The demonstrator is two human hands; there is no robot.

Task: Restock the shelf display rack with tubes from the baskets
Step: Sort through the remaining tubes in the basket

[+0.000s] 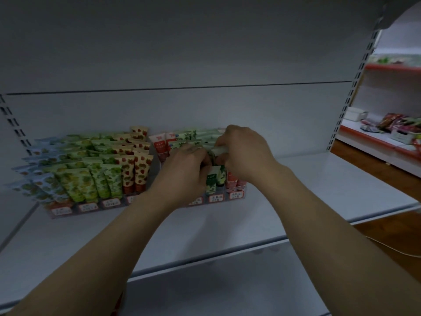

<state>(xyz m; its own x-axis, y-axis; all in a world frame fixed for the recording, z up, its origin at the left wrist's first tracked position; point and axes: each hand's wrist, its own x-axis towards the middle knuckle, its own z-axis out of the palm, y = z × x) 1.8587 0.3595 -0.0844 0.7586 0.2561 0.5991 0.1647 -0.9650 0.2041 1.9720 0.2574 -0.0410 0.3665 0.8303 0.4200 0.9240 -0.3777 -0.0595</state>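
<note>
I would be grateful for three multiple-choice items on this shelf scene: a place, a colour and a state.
1. Where do both hands work? A. in a basket B. at the right rack C. on the floor
2. What colour are the caps of the strawberry-print tubes? A. red B. black C. yellow
3. What is the right hand doing? A. lying flat B. gripping a pale tube C. hanging idle
Answers: 1 B, the left hand and right hand meet over its tubes; 2 A, their lower ends are red; 3 B, it is curled round the tube.
</note>
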